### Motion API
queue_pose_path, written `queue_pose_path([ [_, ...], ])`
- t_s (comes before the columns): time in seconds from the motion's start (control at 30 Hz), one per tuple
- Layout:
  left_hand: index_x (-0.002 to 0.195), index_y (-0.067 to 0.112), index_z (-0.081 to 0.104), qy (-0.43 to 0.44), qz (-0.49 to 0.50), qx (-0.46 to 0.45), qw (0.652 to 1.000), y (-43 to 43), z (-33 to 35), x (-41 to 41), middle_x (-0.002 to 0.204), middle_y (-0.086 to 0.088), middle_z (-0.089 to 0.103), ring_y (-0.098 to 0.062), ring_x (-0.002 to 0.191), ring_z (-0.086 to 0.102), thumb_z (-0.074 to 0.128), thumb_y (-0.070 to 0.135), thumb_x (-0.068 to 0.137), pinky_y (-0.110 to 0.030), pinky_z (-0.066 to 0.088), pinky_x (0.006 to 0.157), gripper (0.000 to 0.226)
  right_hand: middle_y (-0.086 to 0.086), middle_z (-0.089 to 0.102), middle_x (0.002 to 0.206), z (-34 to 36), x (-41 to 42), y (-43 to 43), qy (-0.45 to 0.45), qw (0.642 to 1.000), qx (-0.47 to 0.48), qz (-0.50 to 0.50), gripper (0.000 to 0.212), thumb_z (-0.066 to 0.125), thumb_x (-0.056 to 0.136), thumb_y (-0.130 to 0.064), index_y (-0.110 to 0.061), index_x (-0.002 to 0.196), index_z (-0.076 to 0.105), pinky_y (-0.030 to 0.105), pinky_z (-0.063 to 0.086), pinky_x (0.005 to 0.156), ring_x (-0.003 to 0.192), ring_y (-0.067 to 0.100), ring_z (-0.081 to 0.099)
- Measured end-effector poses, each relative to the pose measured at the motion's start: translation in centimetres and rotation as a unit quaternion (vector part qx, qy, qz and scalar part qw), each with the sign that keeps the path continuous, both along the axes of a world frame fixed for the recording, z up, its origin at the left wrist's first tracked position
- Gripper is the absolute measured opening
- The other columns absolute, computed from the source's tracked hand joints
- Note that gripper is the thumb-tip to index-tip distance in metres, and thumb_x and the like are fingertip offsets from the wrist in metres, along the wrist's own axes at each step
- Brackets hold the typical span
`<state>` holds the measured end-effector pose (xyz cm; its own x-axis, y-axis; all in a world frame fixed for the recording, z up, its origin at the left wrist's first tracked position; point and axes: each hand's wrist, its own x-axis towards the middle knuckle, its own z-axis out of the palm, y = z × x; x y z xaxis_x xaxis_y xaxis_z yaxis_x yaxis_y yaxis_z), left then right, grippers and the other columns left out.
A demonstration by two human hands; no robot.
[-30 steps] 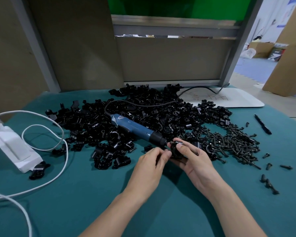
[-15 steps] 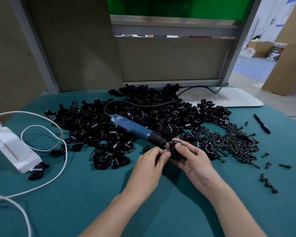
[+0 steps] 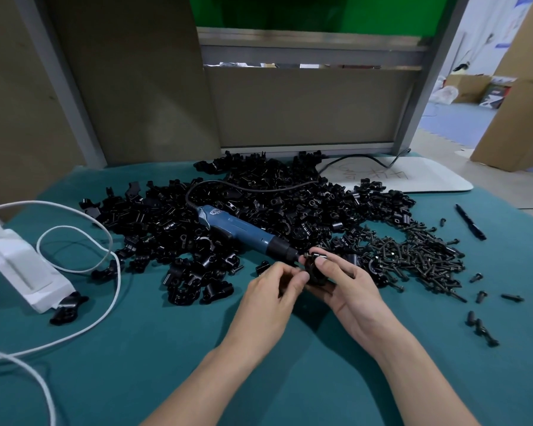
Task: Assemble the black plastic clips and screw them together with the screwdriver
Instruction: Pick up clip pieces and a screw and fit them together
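both hands meet over the teal table (image 3: 166,348). left hand (image 3: 270,295) pinches one side of a black clip (image 3: 316,272), right hand (image 3: 348,285) curls round the other side, thumb on top. just behind them the blue screwdriver (image 3: 243,233) lies on the clip pile (image 3: 259,204), tip nearly at the held clip. screw heap (image 3: 413,256) right of the hands. white adapter (image 3: 22,269) and cable (image 3: 105,250) far left. pen (image 3: 470,221) far right, white board (image 3: 413,176) at the back.

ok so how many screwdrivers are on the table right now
1. The blue screwdriver lies on the heap of black clips, tip toward the clip that the left hand and right hand pinch. None other shows, though the heap could hide one.
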<state>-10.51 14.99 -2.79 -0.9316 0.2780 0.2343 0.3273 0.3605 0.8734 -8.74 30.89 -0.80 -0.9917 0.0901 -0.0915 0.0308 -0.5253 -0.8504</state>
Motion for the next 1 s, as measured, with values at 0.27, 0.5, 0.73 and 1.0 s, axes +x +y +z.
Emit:
queue_pose_path([
  [0.27,0.105,0.042,0.058,0.024,-0.023,0.007,0.999,0.0,-0.2,0.0,0.104,0.028,0.061,0.003,0.098,0.059,0.059,0.043,0.097,-0.018,0.048,0.079,0.008,0.02,0.075,0.115,0.0,-0.1,0.0,0.0,1.0,0.002,0.0,0.033,0.074,0.079,-0.019,-0.01,0.111,0.077,0.031,0.062,0.078,0.104,0.026,0.075],
  [0.5,0.092,0.035,0.061,0.024,0.002,-0.03,0.999,0.0,-0.3,-0.1,0.093,0.026,0.063,0.001,0.085,0.059,0.052,0.055,0.099,-0.025,0.047,0.069,0.023,0.022,0.074,0.117,-0.4,-0.1,0.1,0.008,1.0,0.005,0.004,0.028,0.075,0.08,-0.017,-0.012,0.107,0.08,0.033,0.062,0.079,0.104,0.031,0.075],
  [0.73,0.107,0.044,0.058,0.082,-0.03,-0.002,0.996,0.1,-0.2,-0.2,0.112,0.025,0.056,-0.001,0.108,0.057,0.06,0.038,0.098,-0.012,0.043,0.084,0.011,0.019,0.075,0.115,-0.4,-0.4,0.3,0.012,1.0,0.001,-0.001,0.026,0.074,0.08,-0.021,-0.017,0.104,0.082,0.031,0.061,0.077,0.103,0.026,0.075],
  [1.0,0.135,0.019,0.042,-0.015,0.215,-0.11,0.97,-2.0,2.8,-3.2,0.114,0.004,0.064,-0.025,0.109,0.062,0.045,0.053,0.1,-0.046,0.049,0.093,0.049,0.016,0.077,0.112,-0.3,-0.9,1.3,0.019,0.99,-0.071,-0.118,0.037,0.071,0.084,-0.016,-0.007,0.12,0.069,0.033,0.064,0.08,0.096,0.028,0.077],
])
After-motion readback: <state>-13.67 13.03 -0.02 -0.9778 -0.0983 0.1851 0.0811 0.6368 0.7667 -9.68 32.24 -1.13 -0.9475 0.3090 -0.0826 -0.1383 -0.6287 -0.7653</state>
